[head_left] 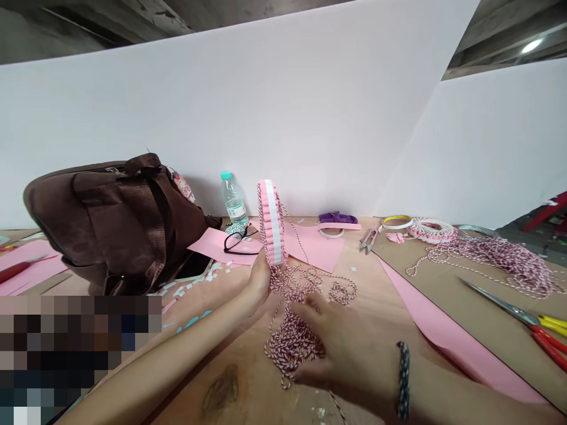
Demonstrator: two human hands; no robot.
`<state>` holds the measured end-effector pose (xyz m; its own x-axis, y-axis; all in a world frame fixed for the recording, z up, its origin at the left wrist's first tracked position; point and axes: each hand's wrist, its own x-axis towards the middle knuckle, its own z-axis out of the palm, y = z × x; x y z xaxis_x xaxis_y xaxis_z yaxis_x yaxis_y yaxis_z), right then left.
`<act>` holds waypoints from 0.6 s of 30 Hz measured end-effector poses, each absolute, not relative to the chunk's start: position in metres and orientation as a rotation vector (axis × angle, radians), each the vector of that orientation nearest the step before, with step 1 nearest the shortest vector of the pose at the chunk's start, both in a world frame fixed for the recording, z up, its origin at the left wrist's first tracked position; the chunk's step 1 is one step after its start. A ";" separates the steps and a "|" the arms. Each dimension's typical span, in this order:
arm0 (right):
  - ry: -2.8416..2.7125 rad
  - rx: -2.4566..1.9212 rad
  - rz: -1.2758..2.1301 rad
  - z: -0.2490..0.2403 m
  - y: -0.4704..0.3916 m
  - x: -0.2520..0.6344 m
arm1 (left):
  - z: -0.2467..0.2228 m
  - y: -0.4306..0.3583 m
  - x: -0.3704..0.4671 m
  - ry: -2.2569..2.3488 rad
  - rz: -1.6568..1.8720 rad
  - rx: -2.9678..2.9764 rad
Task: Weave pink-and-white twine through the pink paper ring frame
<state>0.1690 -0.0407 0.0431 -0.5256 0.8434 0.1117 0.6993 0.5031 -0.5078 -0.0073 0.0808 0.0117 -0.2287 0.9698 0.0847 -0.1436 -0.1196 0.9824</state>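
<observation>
My left hand [260,277] is closed on the lower end of a ring [271,221] held upright, wrapped in pink folds with a white band along its middle and red-and-white cord at its edges. A strand of cord hangs from the ring. Below it lies a tangled pile of red-and-white cord [292,345] on the wooden table [248,354]. My right hand [332,342] reaches over the right side of the pile, fingers apart and bent around the cord; it appears to hold nothing. A braided bracelet [403,381] is on the right wrist.
A brown bag [110,218] stands at left, near a water bottle [233,200] and black glasses [237,241]. Small snips [368,240], purple item [335,218], another wrapped ring [432,230], loose cord [509,260] and scissors [518,313] lie at right. Pink paper [443,342] is beside cardboard.
</observation>
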 end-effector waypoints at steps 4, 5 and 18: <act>-2.365 -1.160 0.568 0.051 -0.031 0.167 | 0.028 0.078 -0.004 1.109 1.503 1.036; -2.283 -1.164 0.543 0.056 -0.021 0.173 | 0.033 0.078 -0.004 1.086 1.522 1.034; -2.018 -1.430 0.253 0.046 0.005 0.215 | 0.017 0.067 -0.001 1.202 1.396 1.240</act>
<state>0.2146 0.0046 0.0457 -0.1999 0.8992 0.3892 0.7752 0.3881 -0.4985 -0.0008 0.0666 0.0169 -0.1050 0.9856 0.1328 -0.0151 -0.1351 0.9907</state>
